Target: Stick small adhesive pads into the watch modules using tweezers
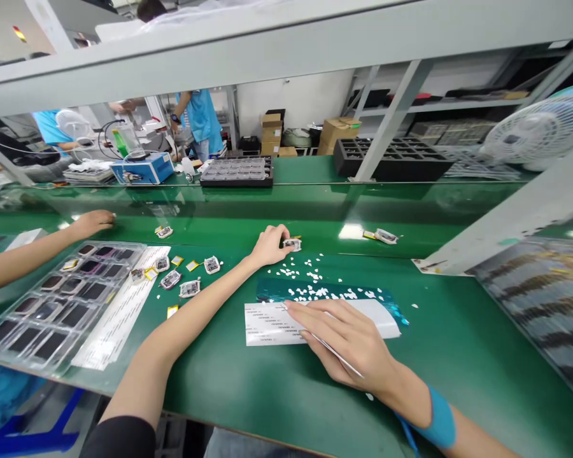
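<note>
My left hand [268,245] reaches forward and pinches a small electronic module [292,243] at the edge of the green conveyor belt [248,219]. My right hand [346,340] rests on a white label sheet [272,324] and holds thin metal tweezers [334,353]. Beyond the sheet lies a teal backing strip [277,289] strewn with several small white sticker bits [315,277].
Several more modules [190,288] and yellow tabs lie left of my arm, beside a clear tray of dark screens [52,305]. A co-worker's hand [93,222] reaches in from the left. Another module [386,236] rides the belt. A fan [539,130] and metal frame stand right.
</note>
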